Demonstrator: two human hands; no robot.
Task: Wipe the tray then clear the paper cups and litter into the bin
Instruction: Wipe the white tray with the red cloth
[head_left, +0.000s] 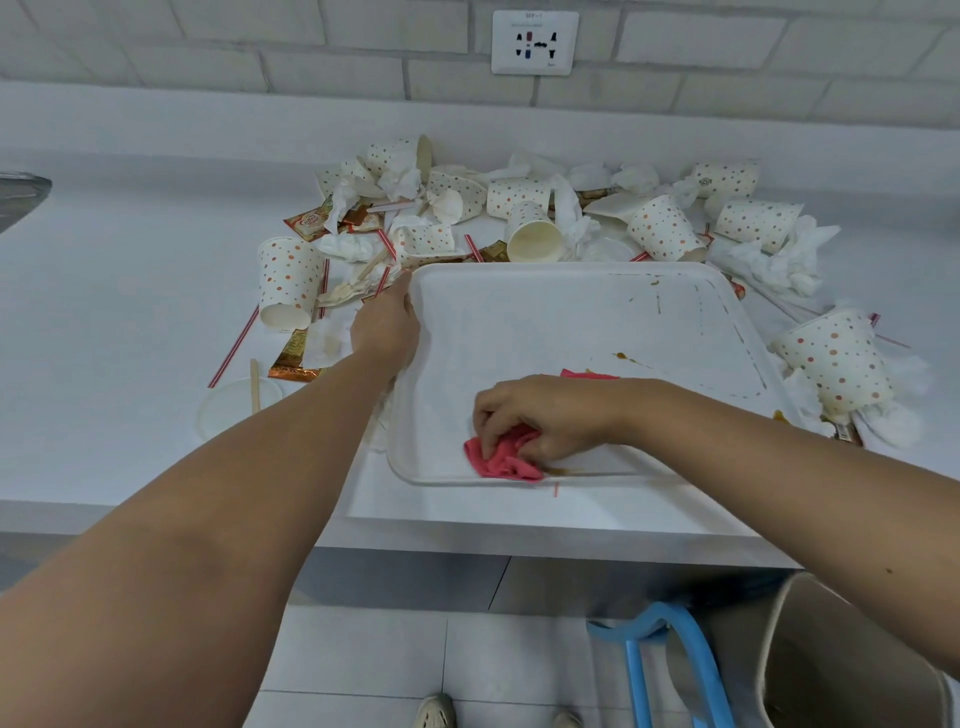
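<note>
A white tray (545, 317) lies on the counter, with brown smears near its front edge and right side. My left hand (387, 325) grips the tray's far left corner. My right hand (540, 415) holds a crumpled red cloth (501, 457) pressed on the tray's front left part. Several dotted paper cups, such as one cup (288, 286) at the left and another cup (836, 358) at the right, lie around the tray with tissues (769, 260), sachets (296, 356) and straws. The bin (841, 670) stands on the floor at the lower right.
A clear lid with a wooden stirrer (239, 402) sits left of the tray. A blue plastic stool (670, 665) stands under the counter beside the bin. A wall socket (535, 41) is on the brick wall behind. A sink edge (21, 189) shows at far left.
</note>
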